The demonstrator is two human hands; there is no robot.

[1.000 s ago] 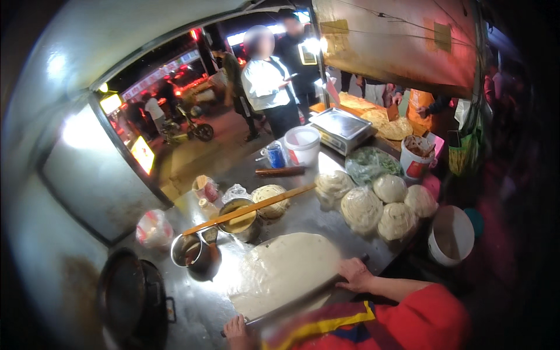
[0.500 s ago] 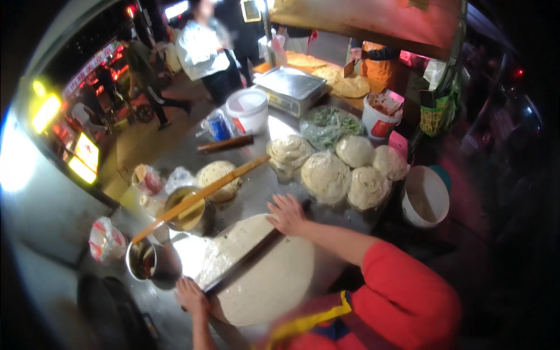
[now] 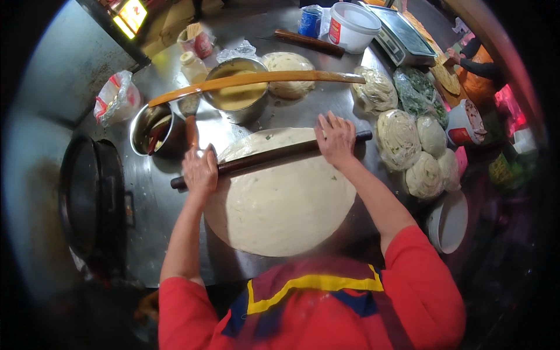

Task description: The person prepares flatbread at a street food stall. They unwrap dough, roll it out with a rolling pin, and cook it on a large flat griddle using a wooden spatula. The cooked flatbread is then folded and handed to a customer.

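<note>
A dark rolling pin (image 3: 268, 157) lies across a wide, flat round sheet of dough (image 3: 280, 210) on the metal table. My left hand (image 3: 200, 170) presses on the pin near its left end, the fingers reaching forward over it. Toward the other end, my right hand (image 3: 336, 139) rests its palm on the pin with the fingers stretched out and a little apart. Just beyond my left hand stands a wooden handle (image 3: 191, 133). A metal pot of pale yellow paste (image 3: 236, 96) sits past the dough, a long wooden stick (image 3: 262, 77) lying across it.
Plastic-covered dough balls (image 3: 399, 139) crowd the right, beside bagged greens (image 3: 417, 87). At the left are a metal pot (image 3: 150, 129) and a black pan (image 3: 87, 198). A white tub (image 3: 353, 28) and a scale (image 3: 399, 35) stand at the back; another person's hand (image 3: 452, 56) shows beyond.
My view has swung round and down over the table. The pin now lies more nearly crosswise and farther up the dough, with both hands still on it.
</note>
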